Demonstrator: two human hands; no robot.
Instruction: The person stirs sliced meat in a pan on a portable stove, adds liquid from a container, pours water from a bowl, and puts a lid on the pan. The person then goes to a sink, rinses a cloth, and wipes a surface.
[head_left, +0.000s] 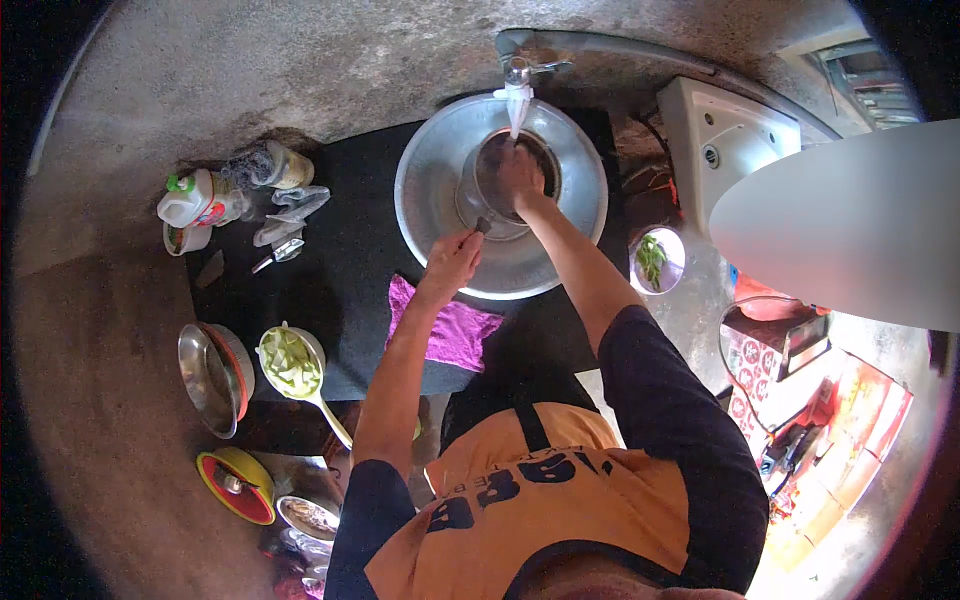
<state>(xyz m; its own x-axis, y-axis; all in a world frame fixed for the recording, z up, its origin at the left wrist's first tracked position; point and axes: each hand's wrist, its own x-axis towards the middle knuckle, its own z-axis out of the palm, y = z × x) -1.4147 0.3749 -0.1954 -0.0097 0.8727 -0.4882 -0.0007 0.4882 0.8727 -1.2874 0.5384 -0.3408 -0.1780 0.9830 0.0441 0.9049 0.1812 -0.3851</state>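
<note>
A wide metal basin (420, 240) stands under a tap (517, 82) at the wall. Inside the basin sits a round pot (489, 169) with a dark interior, right below the spout. My left hand (452, 259) is closed around the pot's dark handle (482, 224) over the basin's near edge. Reaching down into the pot, my right hand (523, 172) is blurred, and its fingertips are hard to make out, so I cannot tell whether they hold anything. A purple cloth (461, 337) lies on the black tabletop (352, 300), partly under my left forearm.
At left are a jug with a green cap (187, 199), a peeler (279, 253), a metal bowl (210, 382) and a strainer of cut pale-green vegetables (289, 364). A bowl of green leaves (656, 260) and a white washbasin (739, 124) are at right.
</note>
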